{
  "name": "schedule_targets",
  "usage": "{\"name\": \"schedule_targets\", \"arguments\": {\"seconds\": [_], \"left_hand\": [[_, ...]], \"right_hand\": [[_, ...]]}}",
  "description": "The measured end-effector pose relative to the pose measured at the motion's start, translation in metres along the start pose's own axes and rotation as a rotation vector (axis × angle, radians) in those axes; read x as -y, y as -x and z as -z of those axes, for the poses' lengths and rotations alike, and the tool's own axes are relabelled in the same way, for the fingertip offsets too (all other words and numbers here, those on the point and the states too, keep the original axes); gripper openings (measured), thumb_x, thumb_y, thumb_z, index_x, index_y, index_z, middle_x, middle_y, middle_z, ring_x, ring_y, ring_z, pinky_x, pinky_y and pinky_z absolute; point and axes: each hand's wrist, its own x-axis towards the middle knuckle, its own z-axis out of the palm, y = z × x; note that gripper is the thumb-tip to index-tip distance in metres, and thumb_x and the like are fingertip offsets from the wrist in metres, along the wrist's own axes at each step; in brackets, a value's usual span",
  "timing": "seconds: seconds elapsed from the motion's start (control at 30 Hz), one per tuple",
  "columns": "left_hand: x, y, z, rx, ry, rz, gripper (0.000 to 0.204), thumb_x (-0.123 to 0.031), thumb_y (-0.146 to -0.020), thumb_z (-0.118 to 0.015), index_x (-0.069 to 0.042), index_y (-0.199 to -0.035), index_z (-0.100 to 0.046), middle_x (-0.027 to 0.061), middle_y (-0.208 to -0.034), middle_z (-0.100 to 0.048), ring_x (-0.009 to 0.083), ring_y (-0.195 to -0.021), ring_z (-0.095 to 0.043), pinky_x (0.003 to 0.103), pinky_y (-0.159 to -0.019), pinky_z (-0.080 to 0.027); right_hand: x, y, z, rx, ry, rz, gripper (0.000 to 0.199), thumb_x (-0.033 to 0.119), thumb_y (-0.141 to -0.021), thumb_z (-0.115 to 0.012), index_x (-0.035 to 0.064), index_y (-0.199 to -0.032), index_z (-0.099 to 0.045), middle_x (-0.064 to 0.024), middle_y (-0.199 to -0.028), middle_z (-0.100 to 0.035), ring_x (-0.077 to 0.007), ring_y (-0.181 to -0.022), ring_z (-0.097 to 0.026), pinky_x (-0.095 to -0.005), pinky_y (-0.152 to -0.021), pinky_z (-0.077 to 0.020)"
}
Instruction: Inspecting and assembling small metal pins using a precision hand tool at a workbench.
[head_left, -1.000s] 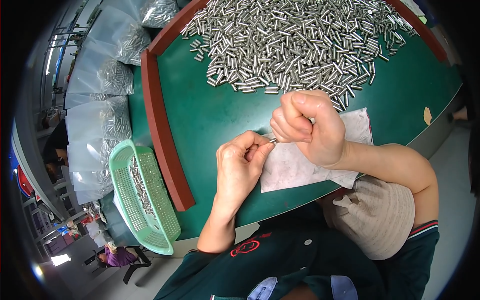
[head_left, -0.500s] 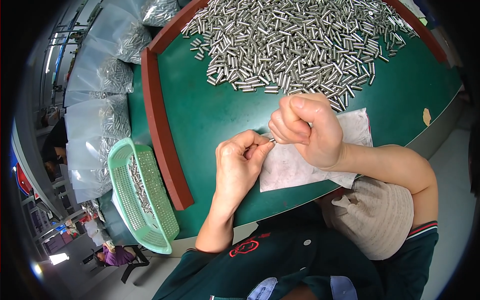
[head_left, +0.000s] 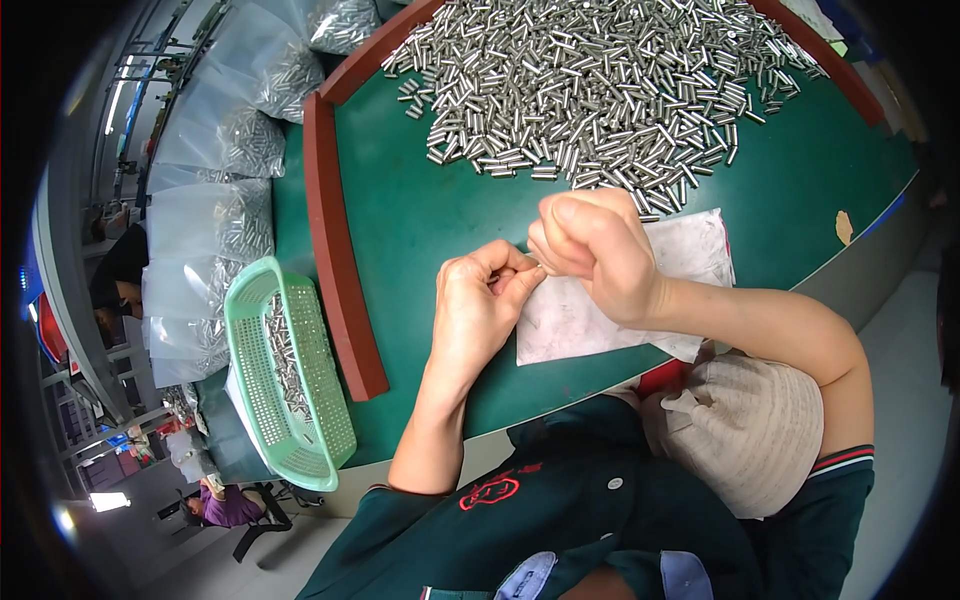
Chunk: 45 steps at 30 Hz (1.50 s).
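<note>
Over a white cloth (head_left: 570,335), my left hand (head_left: 475,310) pinches a small metal pin between thumb and forefinger; only its tip shows. My right hand (head_left: 600,255) is curled into a fist right against those fingertips. Whatever lies inside the fist is hidden by its fingers. Just beyond the hands, a large heap of shiny short metal pins (head_left: 590,100) spreads across the green table (head_left: 400,200).
A red-brown wooden rail (head_left: 335,260) borders the left of the table. Outside it stand a light green perforated basket (head_left: 342,420) holding some pins and several clear bags (head_left: 245,215) of pins. A brown scrap (head_left: 844,227) lies at right. A seated person (head_left: 232,507) is far off.
The whole view has shifted slightly. My right fist has come closer to the left fingertips, and less of the pin shows between the hands.
</note>
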Motion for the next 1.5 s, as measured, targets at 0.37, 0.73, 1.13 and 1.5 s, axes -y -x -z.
{"name": "schedule_targets", "arguments": {"seconds": [0.37,0.73,1.13,1.5], "left_hand": [[0.013,-0.003,0.026,0.371,1.36,0.144,0.014,-0.018,-0.085,-0.053,-0.005,-0.083,-0.048,0.0007,-0.074,-0.041,0.0058,-0.052,-0.027,0.018,-0.049,-0.027],[0.021,-0.017,0.033,0.09,1.722,0.409,0.023,-0.021,-0.091,-0.039,-0.002,-0.083,-0.048,0.0023,-0.065,-0.036,0.0097,-0.056,-0.032,0.021,-0.046,-0.029],[0.018,-0.018,0.034,-0.138,0.962,0.099,0.026,-0.026,-0.088,-0.048,-0.004,-0.074,-0.052,-0.0007,-0.061,-0.044,0.0043,-0.049,-0.032,0.017,-0.043,-0.025],[0.019,-0.063,0.028,-0.313,0.116,-0.009,0.027,-0.024,-0.079,-0.061,-0.001,-0.066,-0.057,-0.0071,-0.052,-0.041,0.0025,-0.047,-0.035,0.019,-0.043,-0.026]], "right_hand": [[0.055,-0.008,0.015,0.091,-0.007,0.186,0.038,0.024,-0.086,-0.034,0.0112,-0.051,-0.029,0.0033,-0.043,-0.023,-0.0083,-0.039,-0.02,-0.0245,-0.041,-0.0186],[0.063,-0.036,0.023,0.044,-0.091,0.146,0.035,0.021,-0.085,-0.03,0.0107,-0.051,-0.026,0.0027,-0.044,-0.025,-0.0078,-0.042,-0.019,-0.0236,-0.042,-0.0194],[0.045,-0.034,0.021,0.029,-0.082,0.226,0.035,0.02,-0.084,-0.032,0.0105,-0.051,-0.026,0.0021,-0.043,-0.024,-0.0076,-0.041,-0.019,-0.0236,-0.041,-0.0183],[0.044,-0.03,0.032,0.0,-0.139,0.162,0.036,0.02,-0.085,-0.032,0.0108,-0.051,-0.027,0.0017,-0.042,-0.024,-0.0077,-0.039,-0.018,-0.0236,-0.04,-0.0177]]}}
